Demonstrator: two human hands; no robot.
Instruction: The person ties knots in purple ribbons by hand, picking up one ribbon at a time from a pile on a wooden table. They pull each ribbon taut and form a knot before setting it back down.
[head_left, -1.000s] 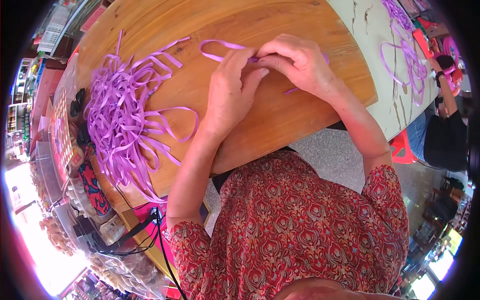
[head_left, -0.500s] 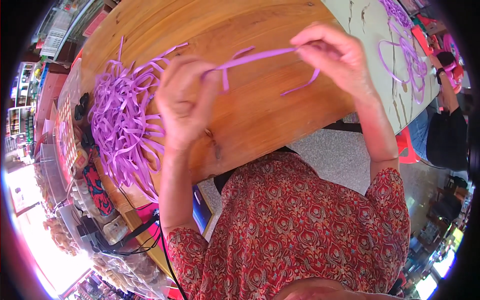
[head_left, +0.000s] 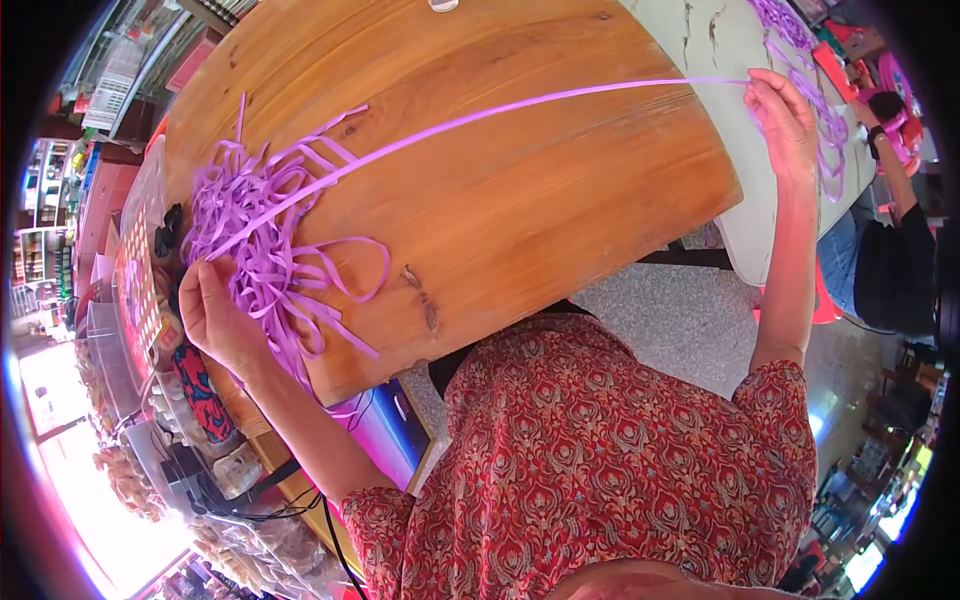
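A long purple ribbon strip [head_left: 500,110] is stretched taut across the round wooden table [head_left: 560,220]. My left hand [head_left: 215,315] pinches one end at the table's left edge, beside a tangled pile of purple ribbon strips [head_left: 250,240]. My right hand [head_left: 785,120] pinches the other end far to the right, arm fully out, over a pale marbled table [head_left: 720,50].
More purple ribbon loops [head_left: 810,70] lie on the pale table at the upper right. Another person in dark clothes [head_left: 890,260] sits at the right edge. Cluttered trays and packets [head_left: 130,300] crowd the left side, with cables [head_left: 240,490] below.
Both hands were close together at the table's middle, handling one strip. They have moved far apart, left hand to the pile and right hand out right, pulling the strip straight.
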